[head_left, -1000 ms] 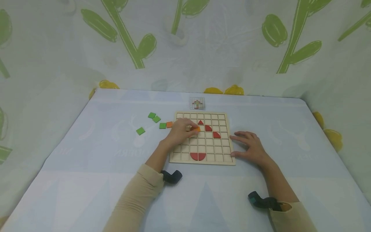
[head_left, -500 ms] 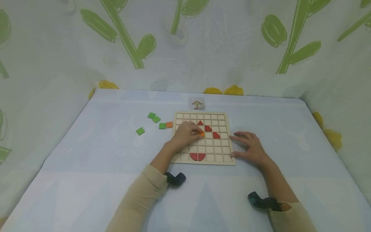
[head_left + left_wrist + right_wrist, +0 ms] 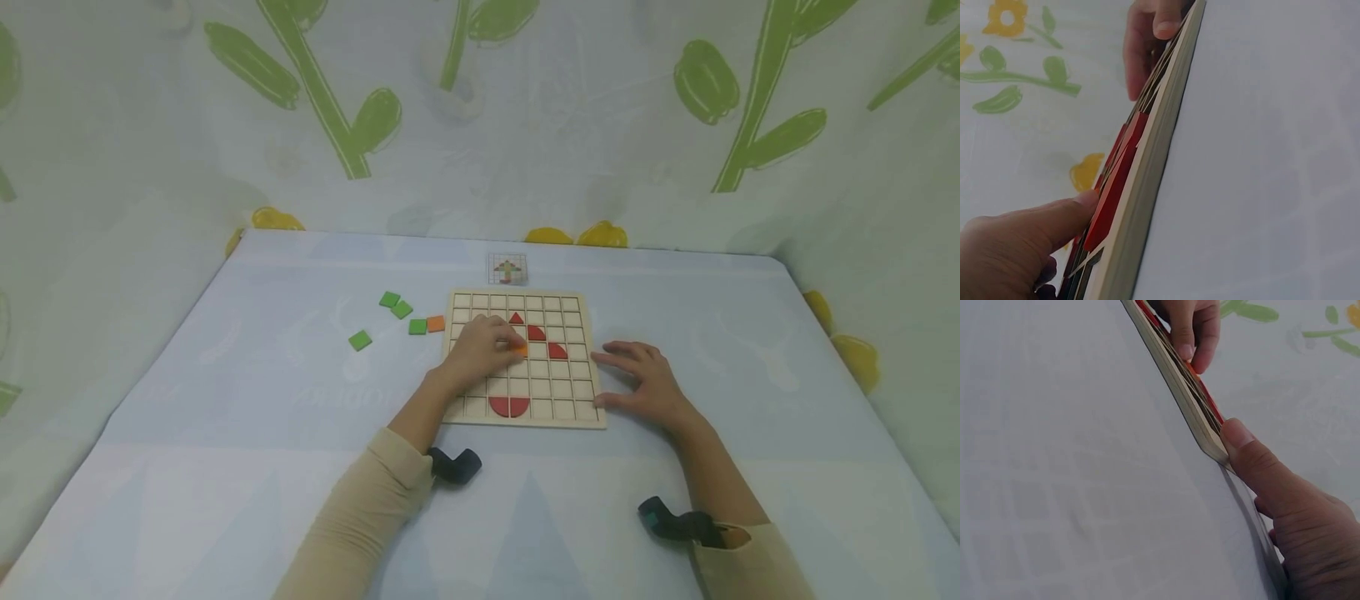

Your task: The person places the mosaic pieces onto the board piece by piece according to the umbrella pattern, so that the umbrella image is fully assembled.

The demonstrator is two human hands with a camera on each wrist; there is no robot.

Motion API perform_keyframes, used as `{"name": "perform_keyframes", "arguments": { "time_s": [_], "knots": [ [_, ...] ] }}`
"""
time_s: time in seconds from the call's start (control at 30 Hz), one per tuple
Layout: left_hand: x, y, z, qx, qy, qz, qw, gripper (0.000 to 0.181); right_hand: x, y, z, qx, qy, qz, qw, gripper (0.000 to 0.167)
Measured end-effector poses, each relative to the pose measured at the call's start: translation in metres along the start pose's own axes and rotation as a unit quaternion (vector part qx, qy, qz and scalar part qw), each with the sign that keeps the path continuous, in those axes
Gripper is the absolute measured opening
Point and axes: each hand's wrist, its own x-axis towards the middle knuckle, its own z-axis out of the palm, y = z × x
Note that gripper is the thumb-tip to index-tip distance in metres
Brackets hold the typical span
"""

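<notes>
My left hand [image 3: 478,352] pinches an orange tile [image 3: 521,352] at a cell of the wooden grid board [image 3: 562,388]. The fingers hide part of the tile and the cells beneath. Farther up the board sits a red triangle tile [image 3: 516,318]. Two red quarter-circle tiles, an upper one [image 3: 536,333] and a lower one [image 3: 557,351], lie right of the pinching fingers. Along the near row, two more red quarter-circles [image 3: 509,407] form a half disc. My right hand [image 3: 643,379] has its fingers spread, with thumb [image 3: 1237,433] and fingertips touching the board's right edge.
Several green tiles [image 3: 417,327] and one orange tile [image 3: 436,323] lie on the table left of the board. A small pattern card [image 3: 507,268] with a grid picture lies beyond the far edge. Black wrist cameras [image 3: 456,466] sit on both wrists.
My left hand has carried the orange tile rightward and nearer, then stayed over the same cell for the last half second. The right hand keeps its place at the board's edge.
</notes>
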Motion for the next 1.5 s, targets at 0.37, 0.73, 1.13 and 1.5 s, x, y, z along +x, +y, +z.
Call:
{"name": "perform_keyframes", "arguments": {
  "time_s": [0.37,0.73,1.13,1.5],
  "knots": [
    [-0.007,0.004,-0.006,-0.033,-0.003,-0.033,0.9989,0.026,-0.001,-0.002,-0.002,-0.005,-0.004,0.001,1.0,0.065],
    [-0.016,-0.005,-0.019,-0.047,-0.019,-0.039,0.998,0.032,0.0,-0.001,0.0,0.0,0.007,-0.015,0.9999,0.065],
    [-0.026,-0.022,-0.042,-0.058,-0.072,-0.036,0.9951,0.033,-0.001,-0.002,0.0,0.003,0.004,-0.008,1.0,0.065],
    [-0.03,-0.038,-0.062,-0.048,-0.062,-0.063,0.9949,0.036,-0.001,-0.003,-0.002,0.001,0.0,-0.004,1.0,0.065]
  ]
}}
